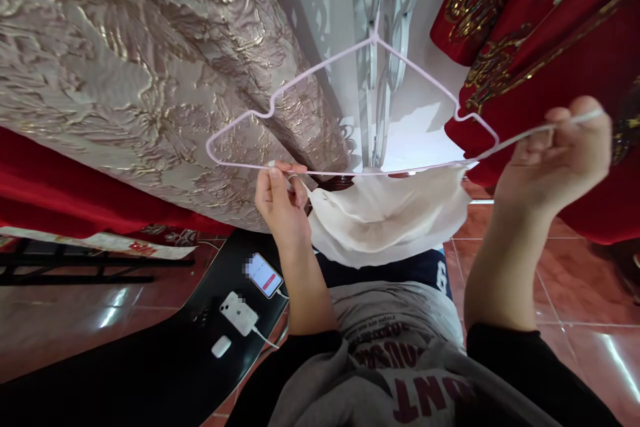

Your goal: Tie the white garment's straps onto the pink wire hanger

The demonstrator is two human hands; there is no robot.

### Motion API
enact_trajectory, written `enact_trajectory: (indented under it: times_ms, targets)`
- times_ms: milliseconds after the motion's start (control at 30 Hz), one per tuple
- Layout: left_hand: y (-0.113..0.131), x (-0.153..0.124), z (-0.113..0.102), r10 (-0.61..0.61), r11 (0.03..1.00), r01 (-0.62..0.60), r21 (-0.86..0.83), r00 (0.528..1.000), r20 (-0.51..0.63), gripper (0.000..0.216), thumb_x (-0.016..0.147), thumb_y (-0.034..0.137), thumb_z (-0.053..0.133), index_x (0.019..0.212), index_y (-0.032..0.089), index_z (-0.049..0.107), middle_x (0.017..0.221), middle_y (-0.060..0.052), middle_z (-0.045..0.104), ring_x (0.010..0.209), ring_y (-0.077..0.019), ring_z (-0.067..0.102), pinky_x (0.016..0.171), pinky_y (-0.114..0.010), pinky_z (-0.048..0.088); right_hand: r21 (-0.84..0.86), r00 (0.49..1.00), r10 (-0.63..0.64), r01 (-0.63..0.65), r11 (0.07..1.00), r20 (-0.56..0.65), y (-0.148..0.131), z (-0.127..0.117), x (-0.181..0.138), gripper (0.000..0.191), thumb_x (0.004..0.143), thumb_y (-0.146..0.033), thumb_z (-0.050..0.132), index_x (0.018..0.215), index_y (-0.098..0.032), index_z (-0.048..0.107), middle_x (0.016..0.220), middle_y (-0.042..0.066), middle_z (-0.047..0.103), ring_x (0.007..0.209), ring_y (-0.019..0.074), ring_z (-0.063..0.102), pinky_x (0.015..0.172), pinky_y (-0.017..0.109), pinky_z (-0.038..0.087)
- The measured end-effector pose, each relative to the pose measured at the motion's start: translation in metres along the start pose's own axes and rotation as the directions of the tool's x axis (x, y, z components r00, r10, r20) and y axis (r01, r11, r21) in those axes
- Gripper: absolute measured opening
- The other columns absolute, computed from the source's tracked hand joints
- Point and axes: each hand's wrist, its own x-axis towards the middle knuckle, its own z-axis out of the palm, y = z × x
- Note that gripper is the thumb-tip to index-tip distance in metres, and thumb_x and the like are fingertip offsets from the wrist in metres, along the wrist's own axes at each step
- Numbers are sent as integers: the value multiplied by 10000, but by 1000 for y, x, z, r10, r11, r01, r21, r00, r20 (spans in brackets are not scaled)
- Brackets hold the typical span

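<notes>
A pale pink clothes hanger (320, 68) hangs in front of me by its hook. Below its bottom bar droops a thin off-white cloth piece (385, 213) with narrow ties; its exact kind I cannot make out. At the bar's left part, my left hand (285, 197) is closed in a pinch, with the cloth's left corner at its fingers. My right hand (560, 153), raised to the right, is closed on a white tie (520, 136). That tie runs taut from the hanger's lower right corner, and its end passes over my fingers.
A white metal lattice (373, 80) stands behind the hanger. Cream embossed fabric (150, 80) hangs at left, red gold-trimmed fabric (540, 47) at right. On a black bench (150, 340) lie a lit phone (264, 275), a white phone (239, 313) and a small white case (221, 346).
</notes>
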Motion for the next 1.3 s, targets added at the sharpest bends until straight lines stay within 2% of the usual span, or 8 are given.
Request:
enact_trajectory:
  times_ms: [100, 267, 400, 567, 733, 867, 1033, 1300]
  targets:
    - [-1, 1, -1, -46, 998, 47, -40, 999, 21, 339, 897, 480, 868, 846, 189, 701, 782, -17, 771, 401, -21, 307, 393, -205, 182, -104, 967, -244, 236, 966, -68, 6, -12, -22, 301, 947, -274, 600, 1134, -354, 821, 1018, -3, 770, 748, 158, 680, 557, 326, 419]
    - [-7, -7, 3, -154, 987, 156, -46, 987, 48, 345, 905, 486, 863, 856, 192, 688, 831, -27, 787, 408, -15, 304, 382, -195, 217, -379, 901, -412, 337, 862, -136, -21, 18, -67, 305, 940, -306, 746, 1171, -485, 830, 1003, -22, 810, 820, 239, 750, 665, 451, 575]
    - [-8, -10, 4, -200, 972, 207, -114, 977, 69, 366, 862, 476, 913, 860, 179, 700, 831, -24, 787, 404, 1, 322, 382, -165, 240, -380, 892, -452, 418, 825, -2, -40, 38, -79, 343, 958, -274, 730, 1185, -515, 823, 882, -29, 799, 630, 222, 692, 538, 426, 519]
    - [-4, -12, 5, -233, 966, 236, -110, 972, 32, 287, 974, 414, 813, 854, 181, 696, 829, -22, 777, 407, -6, 340, 386, -151, 263, -321, 772, -625, 625, 711, 117, -37, 46, -68, 355, 1009, -293, 673, 1268, -504, 793, 962, -21, 822, 691, 241, 715, 673, 473, 575]
    - [-5, -18, 8, -202, 974, 207, -87, 977, 63, 294, 945, 448, 837, 853, 188, 734, 882, -45, 810, 419, -7, 336, 402, -152, 277, -306, 829, -238, 431, 849, 507, -38, 50, -63, 344, 1030, -467, 665, 1328, -347, 789, 1144, 37, 844, 1054, 287, 795, 930, 513, 610]
    - [-8, -16, -1, -149, 989, 148, 17, 988, 46, 243, 932, 432, 824, 888, 197, 783, 941, -76, 840, 436, -23, 404, 418, -169, 313, -421, 674, 164, 237, 876, 720, -49, 56, -63, 443, 1127, -499, 454, 1196, -301, 844, 1056, 48, 856, 978, 215, 767, 920, 448, 535]
    - [2, 3, -31, 162, 943, -123, 310, 982, -102, 220, 884, 212, 667, 1019, 201, 840, 1126, -93, 855, 716, -137, 736, 491, -209, 444, -434, 692, 160, 242, 868, 705, -53, 56, -61, 439, 1123, -489, 469, 1096, -311, 870, 975, 20, 854, 924, 197, 742, 910, 425, 484]
    - [26, 62, -56, 572, 778, -485, 400, 810, -131, 308, 780, 240, 824, 1070, 141, 851, 1084, -79, 861, 847, -169, 797, 738, -290, 620, -416, 684, 153, 238, 877, 713, -51, 51, -60, 353, 1102, -439, 524, 1138, -336, 860, 1041, 3, 864, 968, 216, 759, 926, 442, 484]
